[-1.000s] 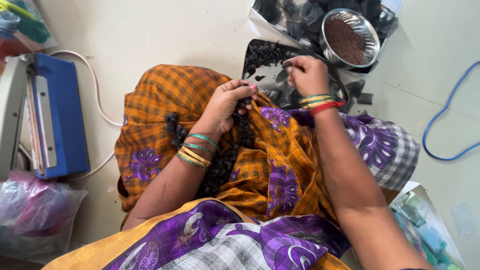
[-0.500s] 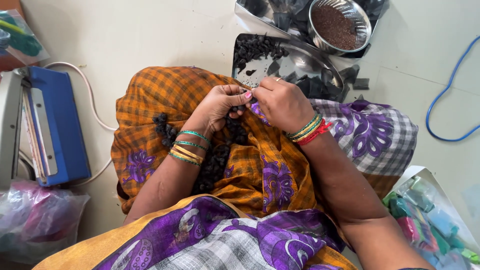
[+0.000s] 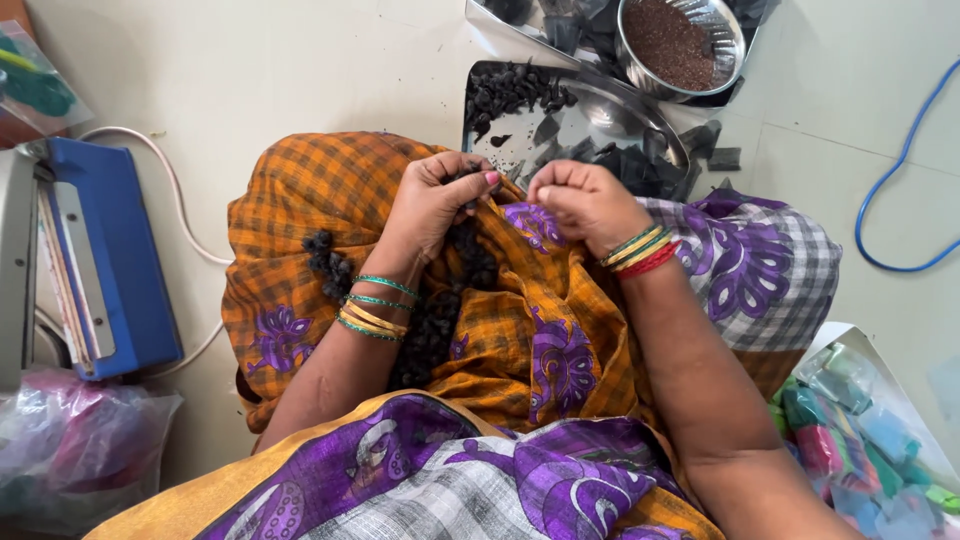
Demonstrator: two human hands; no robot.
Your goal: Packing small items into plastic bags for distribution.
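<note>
since a second ago the right hand (image 3: 585,200) has come back from the tray (image 3: 480,80) to meet the left hand (image 3: 440,200) at mid-frame; both sets of fingers pinch dark pods (image 3: 440,310) piled in the lap. much of that pile looks unsorted; some pieces lie on the tray.

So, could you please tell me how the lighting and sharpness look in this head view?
Head view: soft, even daylight; both hands sharp; glare on the steel tray; plastic bags at the edges slightly blurred.
</note>
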